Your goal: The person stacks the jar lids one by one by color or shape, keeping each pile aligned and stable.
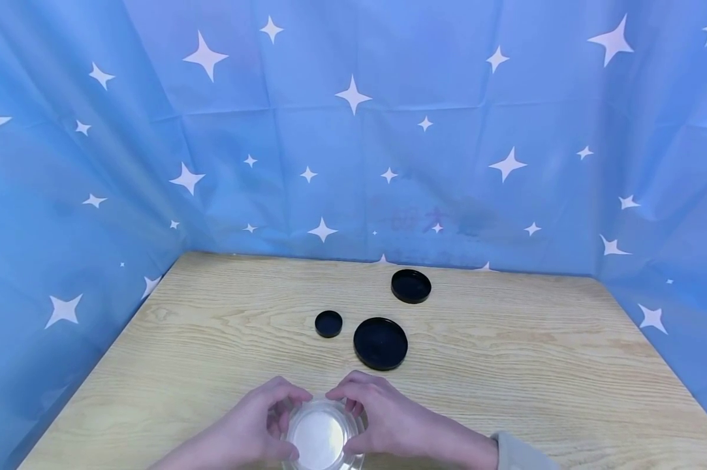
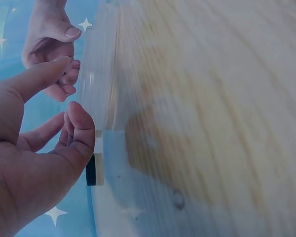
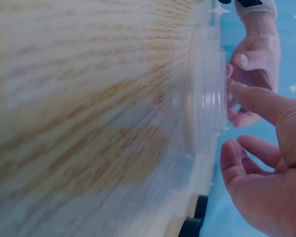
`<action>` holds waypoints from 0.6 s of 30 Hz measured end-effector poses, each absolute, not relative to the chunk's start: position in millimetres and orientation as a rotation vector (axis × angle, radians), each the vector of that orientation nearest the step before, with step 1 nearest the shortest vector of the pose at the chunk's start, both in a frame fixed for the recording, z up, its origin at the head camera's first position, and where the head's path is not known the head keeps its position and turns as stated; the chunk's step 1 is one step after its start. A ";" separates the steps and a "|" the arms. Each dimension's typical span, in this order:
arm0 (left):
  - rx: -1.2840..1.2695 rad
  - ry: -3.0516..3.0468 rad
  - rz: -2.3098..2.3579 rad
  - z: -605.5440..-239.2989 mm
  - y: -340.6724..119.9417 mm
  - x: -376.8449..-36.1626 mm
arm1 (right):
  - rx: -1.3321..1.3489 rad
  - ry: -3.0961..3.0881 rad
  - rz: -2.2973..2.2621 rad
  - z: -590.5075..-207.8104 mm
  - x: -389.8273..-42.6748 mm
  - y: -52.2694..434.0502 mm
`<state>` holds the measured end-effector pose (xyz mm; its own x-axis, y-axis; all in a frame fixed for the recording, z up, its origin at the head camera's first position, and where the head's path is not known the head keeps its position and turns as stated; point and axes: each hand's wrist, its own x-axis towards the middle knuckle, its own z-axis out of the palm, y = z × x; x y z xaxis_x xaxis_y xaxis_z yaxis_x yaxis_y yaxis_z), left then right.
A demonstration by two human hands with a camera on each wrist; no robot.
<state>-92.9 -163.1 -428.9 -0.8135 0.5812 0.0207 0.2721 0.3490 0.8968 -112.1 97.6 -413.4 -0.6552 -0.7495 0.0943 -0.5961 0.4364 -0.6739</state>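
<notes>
Hands on the jar: left hand (image 1: 253,427) and right hand (image 1: 382,418) cup a clear jar (image 1: 322,436) at the near edge of the bench (image 1: 535,365), fingers curled round its rim from either side, tips nearly meeting on the far side. Beyond it lie three black lids: a small lid (image 1: 328,324), a big lid (image 1: 380,343) just beside it, and a far lid (image 1: 410,286) near the blue starred backdrop (image 1: 353,130).
</notes>
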 end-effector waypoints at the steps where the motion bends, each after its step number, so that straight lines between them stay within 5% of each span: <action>1: 0.764 2.318 1.453 -428.5 -162.8 -93.6 | -1.179 2.470 -1.028 -413.6 -112.1 97.9; 18: 0.870 2.374 1.438 -400.1 -138.0 -117.0 | -1.090 2.607 -1.063 -397.9 -119.2 116.8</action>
<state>-117.0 -138.0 -400.1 -0.7965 0.5956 0.1036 0.3678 0.3414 0.8649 -119.2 116.8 -397.9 -0.7327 -0.6643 0.1476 -0.5782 0.4933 -0.6499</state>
